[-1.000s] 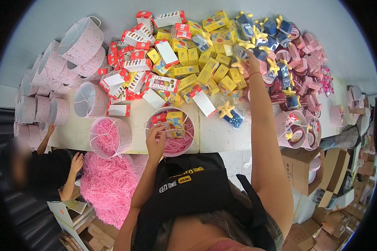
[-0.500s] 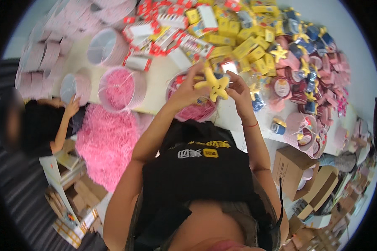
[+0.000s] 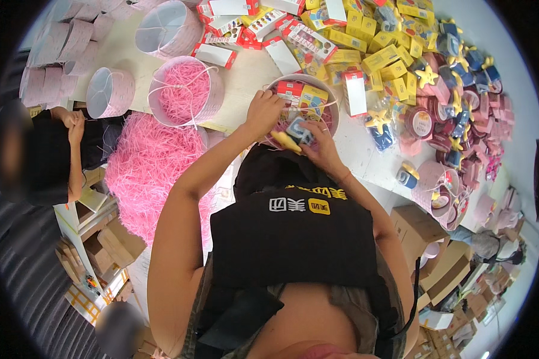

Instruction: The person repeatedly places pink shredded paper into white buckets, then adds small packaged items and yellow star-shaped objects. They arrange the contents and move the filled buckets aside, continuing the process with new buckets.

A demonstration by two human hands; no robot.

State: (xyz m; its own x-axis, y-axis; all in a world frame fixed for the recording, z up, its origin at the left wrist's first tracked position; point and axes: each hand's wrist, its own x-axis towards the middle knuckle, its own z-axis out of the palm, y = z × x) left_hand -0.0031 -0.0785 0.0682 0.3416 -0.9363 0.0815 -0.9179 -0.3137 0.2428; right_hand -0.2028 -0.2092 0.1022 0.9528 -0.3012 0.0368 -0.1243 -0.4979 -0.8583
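In front of my chest stands a pale bucket (image 3: pixel 334 112) with pink shredded paper, a red-and-white box (image 3: pixel 290 90) and a yellow box (image 3: pixel 313 98) inside. My left hand (image 3: pixel 266 112) is at its left side, fingers closed on the pale cord handle (image 3: pixel 305 109) that crosses the opening. My right hand (image 3: pixel 323 146) grips a yellow star toy with a blue base (image 3: pixel 299 130), held low over the near part of the bucket. The star points toward my body, and the fingers partly cover the base.
Left of it is another bucket (image 3: pixel 214 99) with pink shreds, above a big pink shred heap (image 3: pixel 156 179). Red-and-white boxes (image 3: pixel 281 55), yellow boxes (image 3: pixel 382 58), star toys (image 3: pixel 426 76) and round tubs (image 3: pixel 419 122) crowd the table's far and right side. A co-worker (image 3: pixel 48 155) sits at left.
Both hands have come down from above the bucket. The star toy has tipped and lowered toward the opening in my right hand; my left hand has moved to the cord. The co-worker's hands drew back from a bucket.
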